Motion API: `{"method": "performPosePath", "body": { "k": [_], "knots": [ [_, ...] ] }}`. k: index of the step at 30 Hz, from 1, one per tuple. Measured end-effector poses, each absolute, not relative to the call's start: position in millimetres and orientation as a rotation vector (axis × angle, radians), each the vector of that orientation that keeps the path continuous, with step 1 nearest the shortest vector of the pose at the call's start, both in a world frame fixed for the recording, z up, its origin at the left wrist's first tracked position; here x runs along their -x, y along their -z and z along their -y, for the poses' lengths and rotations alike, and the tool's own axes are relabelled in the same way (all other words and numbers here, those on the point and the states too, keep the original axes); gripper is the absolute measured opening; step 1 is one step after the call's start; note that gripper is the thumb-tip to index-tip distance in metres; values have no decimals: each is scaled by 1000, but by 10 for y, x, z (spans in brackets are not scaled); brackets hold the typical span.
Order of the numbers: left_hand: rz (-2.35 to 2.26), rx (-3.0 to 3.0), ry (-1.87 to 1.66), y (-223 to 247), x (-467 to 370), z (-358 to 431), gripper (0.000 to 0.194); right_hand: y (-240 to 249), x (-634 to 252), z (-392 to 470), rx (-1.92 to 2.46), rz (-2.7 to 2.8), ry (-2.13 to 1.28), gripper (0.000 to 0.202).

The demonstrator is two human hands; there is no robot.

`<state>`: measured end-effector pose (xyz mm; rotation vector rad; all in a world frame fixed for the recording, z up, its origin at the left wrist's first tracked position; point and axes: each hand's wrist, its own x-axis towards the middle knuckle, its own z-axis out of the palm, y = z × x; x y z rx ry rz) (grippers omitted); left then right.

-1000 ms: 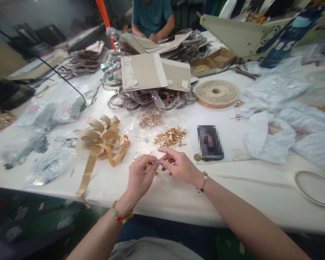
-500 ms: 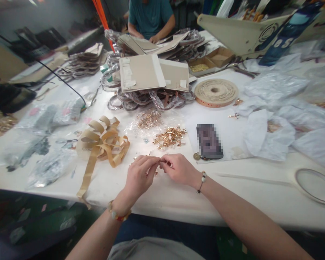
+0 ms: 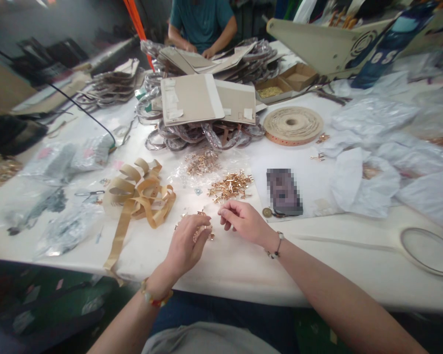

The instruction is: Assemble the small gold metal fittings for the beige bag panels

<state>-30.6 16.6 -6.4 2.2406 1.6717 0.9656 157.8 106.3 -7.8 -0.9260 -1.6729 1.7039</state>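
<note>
My left hand (image 3: 187, 241) is low over a small group of gold metal fittings (image 3: 211, 237) on the white table. Its fingers are curved, with a gap between them and the thumb, and part of that group is hidden beneath them. To its right, my right hand (image 3: 243, 222) is raised with thumb and forefinger pinched together. Anything in that pinch is too small to make out. Just beyond both hands lies a larger heap of gold fittings (image 3: 231, 186), and behind it more fittings in a clear plastic bag (image 3: 203, 162).
A coiled tan strip (image 3: 143, 196) lies on the left, near plastic bags (image 3: 68, 221). A phone (image 3: 284, 191), a wide tape roll (image 3: 293, 123) and a thin tape roll (image 3: 404, 241) are right. Stacked boards (image 3: 192, 98) stand ahead; a co-worker (image 3: 203, 24) is behind them.
My hands were together at the fingertips and have moved apart. The left went left and down over the small fittings; the right shifted slightly right, still pinched.
</note>
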Motion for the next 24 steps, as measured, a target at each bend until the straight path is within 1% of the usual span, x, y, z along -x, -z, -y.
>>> {"method": "performPosePath", "body": {
  "k": [3,7,14,16,18,21,24],
  "knots": [
    [-1554,-2471,-722,159,367,-139,24,102,-1582,-1069,927,1680,-1645,18],
    [-1588,-2546,-770,257,360,-162,24,79,-1589,-1068,927,1646,-1698,22],
    [-1650,-2434,-759,245,310,-204,24,-8,-1608,-1077,949,1542,-1825,31],
    [-1695,-2334,-853,236,292,-187,22,-18,-1615,-1083,912,1485,-1914,33],
    [-1754,-2191,-1028,231,254,-171,22,-12,-1612,-1084,862,1427,-1960,34],
    [-1778,-1938,-1349,233,158,-173,28,28,-1580,-1065,857,1419,-1890,35],
    [-1695,-1834,-1510,236,55,-214,30,69,-1538,-1033,854,1427,-1881,41]
  ]
}}
